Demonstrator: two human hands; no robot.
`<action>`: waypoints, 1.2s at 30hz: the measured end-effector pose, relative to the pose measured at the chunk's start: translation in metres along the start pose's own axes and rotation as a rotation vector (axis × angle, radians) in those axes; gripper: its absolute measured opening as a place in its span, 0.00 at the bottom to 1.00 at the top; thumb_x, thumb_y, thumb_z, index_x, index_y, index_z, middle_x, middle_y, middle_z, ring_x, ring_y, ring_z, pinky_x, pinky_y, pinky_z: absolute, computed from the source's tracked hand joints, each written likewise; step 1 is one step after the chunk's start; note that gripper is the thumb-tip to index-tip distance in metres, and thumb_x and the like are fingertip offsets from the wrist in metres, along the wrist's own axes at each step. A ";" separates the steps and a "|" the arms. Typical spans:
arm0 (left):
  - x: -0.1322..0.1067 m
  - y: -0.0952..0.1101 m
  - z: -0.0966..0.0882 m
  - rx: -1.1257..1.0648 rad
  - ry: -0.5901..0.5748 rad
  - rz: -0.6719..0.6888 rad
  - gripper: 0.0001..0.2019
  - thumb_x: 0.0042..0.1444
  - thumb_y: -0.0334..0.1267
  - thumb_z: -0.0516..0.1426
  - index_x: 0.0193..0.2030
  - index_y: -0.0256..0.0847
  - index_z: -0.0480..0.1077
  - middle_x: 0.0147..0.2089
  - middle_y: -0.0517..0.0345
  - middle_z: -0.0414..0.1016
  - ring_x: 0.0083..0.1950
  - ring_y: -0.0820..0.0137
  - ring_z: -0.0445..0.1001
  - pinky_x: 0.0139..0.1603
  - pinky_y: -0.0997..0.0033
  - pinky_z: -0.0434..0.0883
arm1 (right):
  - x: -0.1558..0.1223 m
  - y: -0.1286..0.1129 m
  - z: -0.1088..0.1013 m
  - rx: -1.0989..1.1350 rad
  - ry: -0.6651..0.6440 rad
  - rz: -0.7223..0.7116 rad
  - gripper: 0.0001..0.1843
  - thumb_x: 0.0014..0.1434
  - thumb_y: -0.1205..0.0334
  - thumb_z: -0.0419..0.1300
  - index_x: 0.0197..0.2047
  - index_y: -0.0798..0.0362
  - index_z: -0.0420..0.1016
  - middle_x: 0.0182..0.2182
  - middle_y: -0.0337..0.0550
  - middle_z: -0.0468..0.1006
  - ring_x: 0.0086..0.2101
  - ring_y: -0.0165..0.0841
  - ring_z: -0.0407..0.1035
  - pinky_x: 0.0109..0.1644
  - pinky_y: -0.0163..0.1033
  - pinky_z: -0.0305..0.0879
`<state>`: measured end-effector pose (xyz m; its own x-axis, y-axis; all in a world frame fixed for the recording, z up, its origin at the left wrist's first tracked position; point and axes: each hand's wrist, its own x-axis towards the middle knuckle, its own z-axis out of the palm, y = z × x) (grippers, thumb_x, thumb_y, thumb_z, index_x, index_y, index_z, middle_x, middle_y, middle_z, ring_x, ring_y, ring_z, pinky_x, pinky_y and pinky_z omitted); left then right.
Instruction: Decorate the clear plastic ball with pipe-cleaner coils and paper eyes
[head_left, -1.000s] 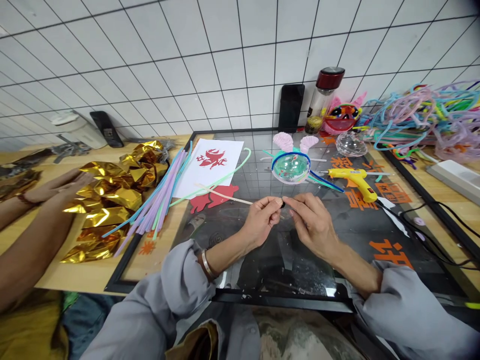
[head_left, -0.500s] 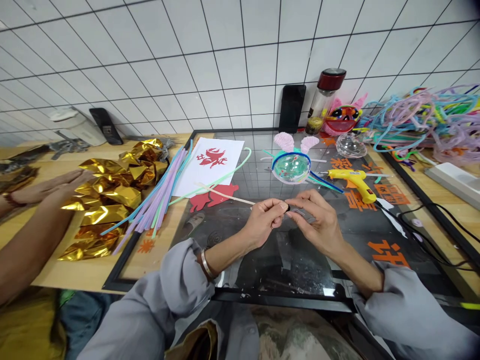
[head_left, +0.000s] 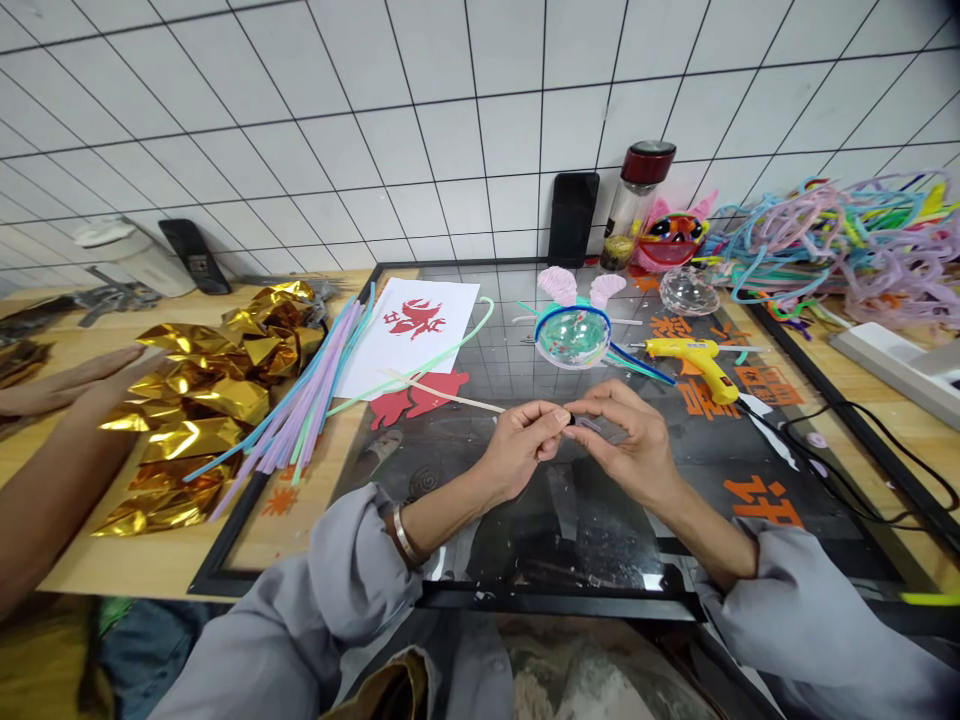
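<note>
Strip (head_left: 450,394), pale and thin, runs out of my left hand (head_left: 517,450), thumb and forefinger pinched tight, and its far end crosses the red paper (head_left: 420,400). Between my two hands sits a small black piece (head_left: 571,419), and my right hand (head_left: 630,435) pinches it from the other side (something clear shows under those fingers, too faint to name). Just beyond, a clear dome (head_left: 574,337) with pink ears (head_left: 559,284) lies near the yellow glue gun (head_left: 694,360).
</note>
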<state>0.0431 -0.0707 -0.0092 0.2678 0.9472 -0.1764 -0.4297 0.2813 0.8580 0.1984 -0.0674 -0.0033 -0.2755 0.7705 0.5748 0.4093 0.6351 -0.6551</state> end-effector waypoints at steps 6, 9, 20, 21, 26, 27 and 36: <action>-0.001 0.001 0.000 -0.037 -0.028 -0.009 0.18 0.41 0.48 0.68 0.25 0.33 0.71 0.17 0.66 0.59 0.19 0.83 0.55 0.20 0.78 0.49 | 0.001 -0.001 -0.001 -0.016 0.028 -0.026 0.07 0.58 0.60 0.62 0.40 0.50 0.77 0.31 0.41 0.72 0.34 0.32 0.68 0.36 0.39 0.66; -0.001 0.001 0.000 -0.041 -0.032 -0.012 0.18 0.41 0.48 0.68 0.25 0.33 0.71 0.17 0.66 0.59 0.19 0.83 0.55 0.20 0.78 0.48 | 0.001 -0.002 -0.002 -0.040 0.027 -0.050 0.07 0.58 0.61 0.62 0.40 0.50 0.77 0.31 0.41 0.72 0.34 0.32 0.69 0.37 0.39 0.67; -0.001 0.002 0.002 -0.082 -0.007 -0.041 0.21 0.41 0.50 0.67 0.22 0.34 0.66 0.18 0.65 0.61 0.19 0.83 0.55 0.20 0.78 0.48 | 0.002 -0.003 -0.003 -0.080 0.055 -0.084 0.07 0.57 0.61 0.62 0.40 0.50 0.77 0.31 0.41 0.72 0.33 0.33 0.69 0.36 0.40 0.67; -0.001 0.002 0.003 -0.094 0.001 -0.043 0.21 0.42 0.50 0.67 0.22 0.34 0.66 0.19 0.64 0.62 0.19 0.83 0.56 0.20 0.78 0.49 | 0.003 -0.003 -0.003 -0.076 0.061 -0.086 0.07 0.57 0.61 0.62 0.40 0.49 0.78 0.31 0.42 0.72 0.33 0.33 0.69 0.36 0.40 0.67; 0.000 0.001 0.003 -0.138 0.019 -0.050 0.20 0.43 0.50 0.66 0.27 0.33 0.69 0.20 0.62 0.65 0.19 0.82 0.58 0.20 0.78 0.50 | 0.003 -0.005 -0.002 -0.068 0.085 -0.098 0.07 0.57 0.62 0.63 0.40 0.50 0.78 0.30 0.42 0.72 0.33 0.32 0.69 0.35 0.39 0.67; 0.000 0.001 0.002 -0.136 0.016 -0.052 0.20 0.44 0.50 0.66 0.25 0.33 0.68 0.20 0.62 0.65 0.19 0.82 0.58 0.20 0.78 0.50 | 0.003 -0.004 -0.002 -0.075 0.086 -0.096 0.07 0.57 0.62 0.63 0.40 0.50 0.78 0.31 0.42 0.72 0.33 0.32 0.69 0.35 0.39 0.67; 0.000 -0.001 0.001 -0.112 -0.007 -0.041 0.19 0.42 0.49 0.67 0.24 0.34 0.67 0.21 0.63 0.63 0.20 0.83 0.57 0.20 0.78 0.49 | 0.001 -0.002 -0.002 -0.115 0.075 -0.094 0.07 0.57 0.62 0.63 0.41 0.50 0.78 0.31 0.42 0.72 0.33 0.32 0.69 0.35 0.39 0.68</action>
<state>0.0443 -0.0711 -0.0093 0.2930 0.9335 -0.2068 -0.5117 0.3358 0.7908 0.1994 -0.0680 -0.0006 -0.2539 0.6988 0.6688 0.4824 0.6908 -0.5386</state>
